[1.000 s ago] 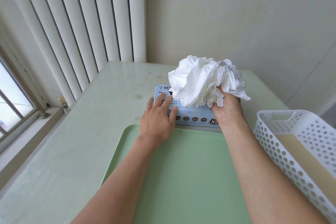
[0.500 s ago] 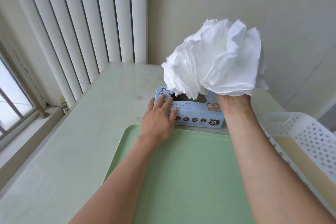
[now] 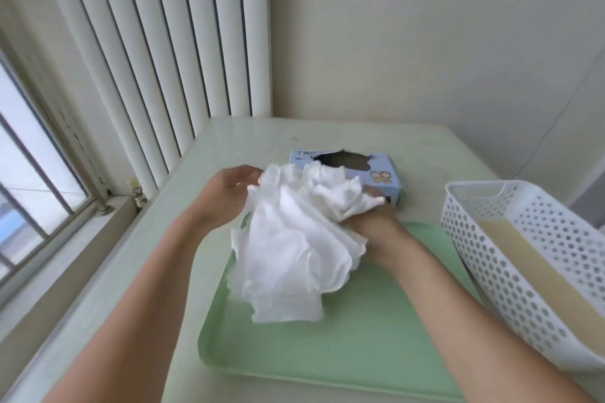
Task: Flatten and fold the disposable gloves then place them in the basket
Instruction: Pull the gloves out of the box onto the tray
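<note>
A big crumpled bunch of white disposable gloves (image 3: pixel 291 249) hangs over the far part of the green tray (image 3: pixel 327 347). My right hand (image 3: pixel 370 219) grips the bunch from underneath at its right side. My left hand (image 3: pixel 229 193) is at the bunch's upper left edge, fingers curled toward it; the frame is blurred, so a grip there is unclear. The white perforated basket (image 3: pixel 510 278) stands at the right, with only a beige liner visible inside.
A light blue glove box (image 3: pixel 383 173) with a dark torn opening lies behind the tray on the pale green table (image 3: pixel 137 271). Vertical blinds and a window line the left side. A wall closes the back.
My right hand has lowered the raised glove bunch down over the tray. My left hand has left the glove box and come up to the bunch's left edge.
</note>
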{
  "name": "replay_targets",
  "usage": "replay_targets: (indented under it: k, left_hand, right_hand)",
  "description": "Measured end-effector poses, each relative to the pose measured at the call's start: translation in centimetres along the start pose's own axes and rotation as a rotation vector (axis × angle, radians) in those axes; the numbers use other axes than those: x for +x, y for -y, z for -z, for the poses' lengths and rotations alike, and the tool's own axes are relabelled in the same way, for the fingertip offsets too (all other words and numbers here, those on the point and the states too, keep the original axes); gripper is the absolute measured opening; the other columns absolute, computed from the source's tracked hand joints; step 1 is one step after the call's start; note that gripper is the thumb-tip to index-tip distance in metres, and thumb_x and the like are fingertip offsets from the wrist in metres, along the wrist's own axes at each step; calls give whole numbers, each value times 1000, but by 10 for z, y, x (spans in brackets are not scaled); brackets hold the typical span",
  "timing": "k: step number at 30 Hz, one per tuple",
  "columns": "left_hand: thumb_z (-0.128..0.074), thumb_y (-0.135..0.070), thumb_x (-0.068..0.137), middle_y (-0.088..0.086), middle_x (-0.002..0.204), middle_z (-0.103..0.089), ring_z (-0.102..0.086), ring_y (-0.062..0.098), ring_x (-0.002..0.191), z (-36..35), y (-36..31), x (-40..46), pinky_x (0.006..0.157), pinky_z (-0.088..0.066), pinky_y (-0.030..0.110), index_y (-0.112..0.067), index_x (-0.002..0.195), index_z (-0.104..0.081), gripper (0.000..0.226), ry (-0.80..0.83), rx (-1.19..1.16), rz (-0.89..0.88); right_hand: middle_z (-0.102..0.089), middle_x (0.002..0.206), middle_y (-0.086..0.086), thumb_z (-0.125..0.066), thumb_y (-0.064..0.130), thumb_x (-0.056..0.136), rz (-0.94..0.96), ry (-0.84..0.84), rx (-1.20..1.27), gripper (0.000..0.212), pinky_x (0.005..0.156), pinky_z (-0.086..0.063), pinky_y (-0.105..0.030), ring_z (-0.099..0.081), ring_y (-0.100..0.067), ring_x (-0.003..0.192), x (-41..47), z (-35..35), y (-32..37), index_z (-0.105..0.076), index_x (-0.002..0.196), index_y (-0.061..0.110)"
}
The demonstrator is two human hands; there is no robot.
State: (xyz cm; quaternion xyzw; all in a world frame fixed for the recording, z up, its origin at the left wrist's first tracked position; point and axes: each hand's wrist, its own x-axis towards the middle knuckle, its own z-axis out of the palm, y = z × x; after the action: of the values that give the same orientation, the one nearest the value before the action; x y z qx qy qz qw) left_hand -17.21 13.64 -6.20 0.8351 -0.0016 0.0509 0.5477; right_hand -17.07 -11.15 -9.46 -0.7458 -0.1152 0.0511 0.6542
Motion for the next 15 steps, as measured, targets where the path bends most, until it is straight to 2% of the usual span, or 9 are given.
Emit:
replay_targets:
  k: [1, 3, 4, 6, 8, 9, 11, 13, 15]
  left_hand:
    - [-49, -31, 105, -7, 110, -70, -63, 23, 115, 5, 5, -12, 85, -47, 25, -33, 109, -68, 19, 76, -41, 83]
    - [-47, -70, 92, -13, 141, -57, -51, 16, 134, 8, 19, -30, 100, -43, 31, -38, 140, -55, 57, 231, -99, 162]
    - [-50, -78, 81, -18, 150, -47, -43, 9, 139, 5, 21, -45, 106, -37, 31, -42, 148, -46, 76, 324, -70, 124]
    - [-65, -79, 68, -25, 157, -33, -31, -3, 143, -9, 21, -64, 114, -28, 28, -44, 155, -31, 99, 423, 46, -5]
    - [-80, -72, 59, -23, 157, -32, -31, -2, 144, -20, 29, -70, 117, -29, 29, -43, 154, -30, 112, 372, 226, -117]
    - [-85, -67, 57, -20, 153, -39, -37, 1, 142, -24, 35, -70, 116, -34, 32, -42, 151, -35, 110, 331, 271, -149]
    - [-83, -52, 62, -17, 137, -52, -50, 8, 131, -31, 45, -68, 107, -45, 39, -40, 140, -46, 87, 250, 312, -181]
    - [-66, -46, 63, -14, 124, -57, -56, 14, 119, -37, 42, -70, 97, -49, 39, -37, 130, -50, 69, 165, 391, -121]
    - [-53, -55, 52, -14, 113, -59, -59, 16, 106, -40, 32, -72, 88, -49, 35, -36, 118, -51, 69, 142, 373, -53]
  right_hand:
    - [-69, 79, -5, -78, -6, 76, 112, 52, -166, 25, 60, -52, -21, -64, -14, 80, -8, -8, 1, -64, 82, 13]
    - [-68, 73, 3, -81, 2, 68, 220, 47, -423, 25, 61, -45, -25, -58, -3, 69, -3, -15, -19, -63, 73, 20]
    - [-66, 70, 8, -80, 6, 68, 250, 25, -496, 27, 59, -43, -24, -55, 2, 64, -4, -20, -19, -60, 69, 24]
    - [-69, 73, 6, -81, 11, 65, 268, 10, -434, 21, 61, -48, -31, -56, 1, 65, -5, -27, -4, -64, 73, 20]
    - [-75, 80, -5, -79, 8, 63, 127, 84, -86, 24, 59, -54, -34, -65, -10, 69, -8, -27, 11, -71, 85, 12]
    - [-74, 75, -6, -78, 7, 64, 5, 152, 51, 21, 50, -51, -29, -65, -13, 62, -12, -28, 13, -73, 84, 12]
    - [-65, 59, 0, -77, 8, 72, -236, 253, 161, 12, 40, -37, -19, -55, -10, 45, -18, -33, 8, -71, 75, 18]
    - [-66, 60, 2, -74, 11, 84, -381, 310, 191, 9, 42, -41, -18, -58, -8, 46, -18, -35, 4, -68, 81, 17]
    - [-70, 65, 7, -75, 19, 87, -399, 307, 70, 7, 49, -47, -18, -63, -5, 54, -11, -36, 8, -68, 86, 19]
